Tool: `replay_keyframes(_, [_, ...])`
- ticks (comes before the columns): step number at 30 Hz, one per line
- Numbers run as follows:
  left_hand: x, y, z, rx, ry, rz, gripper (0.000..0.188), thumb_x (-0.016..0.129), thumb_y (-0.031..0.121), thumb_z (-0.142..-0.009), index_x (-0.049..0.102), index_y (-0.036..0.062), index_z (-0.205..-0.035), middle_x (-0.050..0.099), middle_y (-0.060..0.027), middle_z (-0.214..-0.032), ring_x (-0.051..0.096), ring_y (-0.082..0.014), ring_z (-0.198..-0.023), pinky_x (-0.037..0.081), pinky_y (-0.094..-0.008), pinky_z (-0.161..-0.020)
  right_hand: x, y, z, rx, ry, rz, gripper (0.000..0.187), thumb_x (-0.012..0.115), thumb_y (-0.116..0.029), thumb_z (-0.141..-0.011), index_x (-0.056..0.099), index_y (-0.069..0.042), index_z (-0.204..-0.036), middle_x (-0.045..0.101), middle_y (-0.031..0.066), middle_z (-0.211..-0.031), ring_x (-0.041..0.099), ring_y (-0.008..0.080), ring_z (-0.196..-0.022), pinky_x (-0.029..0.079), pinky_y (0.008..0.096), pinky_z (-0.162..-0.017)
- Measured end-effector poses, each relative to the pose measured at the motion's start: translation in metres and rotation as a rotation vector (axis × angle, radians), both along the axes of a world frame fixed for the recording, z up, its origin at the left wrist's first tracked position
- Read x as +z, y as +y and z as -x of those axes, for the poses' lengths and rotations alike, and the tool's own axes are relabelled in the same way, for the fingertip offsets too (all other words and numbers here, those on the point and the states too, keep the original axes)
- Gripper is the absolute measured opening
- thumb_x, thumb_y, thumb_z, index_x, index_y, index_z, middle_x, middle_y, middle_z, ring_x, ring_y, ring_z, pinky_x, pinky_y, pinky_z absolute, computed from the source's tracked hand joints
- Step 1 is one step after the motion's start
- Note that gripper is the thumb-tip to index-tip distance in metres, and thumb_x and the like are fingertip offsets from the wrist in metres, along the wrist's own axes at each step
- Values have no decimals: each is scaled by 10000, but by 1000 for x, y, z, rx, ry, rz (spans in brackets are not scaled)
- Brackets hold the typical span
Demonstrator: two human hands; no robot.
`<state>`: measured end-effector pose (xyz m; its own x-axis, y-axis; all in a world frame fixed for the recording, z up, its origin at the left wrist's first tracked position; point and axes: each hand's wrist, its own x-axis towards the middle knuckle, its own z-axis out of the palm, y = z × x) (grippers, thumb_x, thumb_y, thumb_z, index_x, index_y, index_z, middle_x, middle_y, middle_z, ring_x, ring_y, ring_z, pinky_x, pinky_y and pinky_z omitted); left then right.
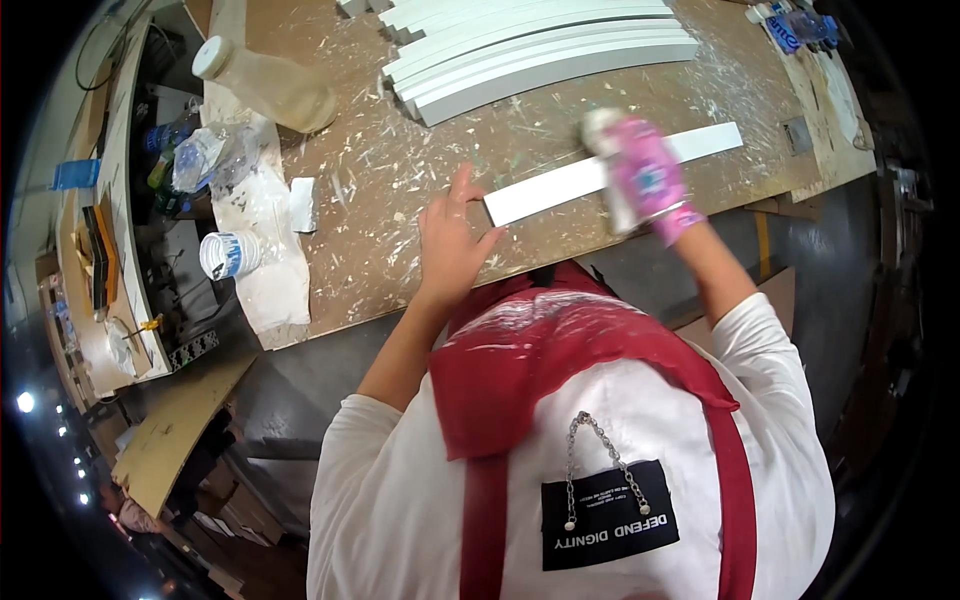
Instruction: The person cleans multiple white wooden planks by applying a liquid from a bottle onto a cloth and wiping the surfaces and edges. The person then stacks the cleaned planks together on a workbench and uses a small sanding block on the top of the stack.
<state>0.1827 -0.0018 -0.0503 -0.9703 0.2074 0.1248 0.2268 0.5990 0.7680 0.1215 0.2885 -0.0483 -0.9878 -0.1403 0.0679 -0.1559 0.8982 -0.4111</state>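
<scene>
A white, flat strip (545,190) lies on the worktable near its front edge, slanting up to the right. My left hand (452,235) is bare and rests at the strip's left end, thumb and fingers spread around that end. My right hand (648,175) wears a pink patterned glove and presses a whitish cloth (622,212) onto the strip, right of its middle. The glove and cloth are smeared by motion, and they cover part of the strip. The cloth shows at both sides of the gloved fingers.
Behind lies a stack of white strips (540,60) on the scuffed brown worktable (370,200). At the left are a cloudy plastic bottle (270,88), a white cup (228,255) and a stained white sheet (275,285). A water bottle (803,32) lies at the far right.
</scene>
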Motion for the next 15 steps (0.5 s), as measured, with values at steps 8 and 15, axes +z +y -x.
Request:
replay_keyframes(8, [-15,-2,-2,-99,146,144,568,770,155,-680,581,88,-1212,598,-121,-1143,525,-311,-1078,381,-421,-925,34,-59,-18,389,151,-10,192,552,-30,-776,610,-56,-957,624,126,-958,615,266,-984,498,379,-840])
replay_keyframes(15, [-4,6,3,-98,130,203,551,801,106,-632,622,119,-1153,593,-100,-1142,530,-302,-1070,387,-416,-913,-14,170,25,-387,-113,-621,388,536,-137,-827,546,-66,-1208,588,115,-1126,572,227,-1001,477,305,-835])
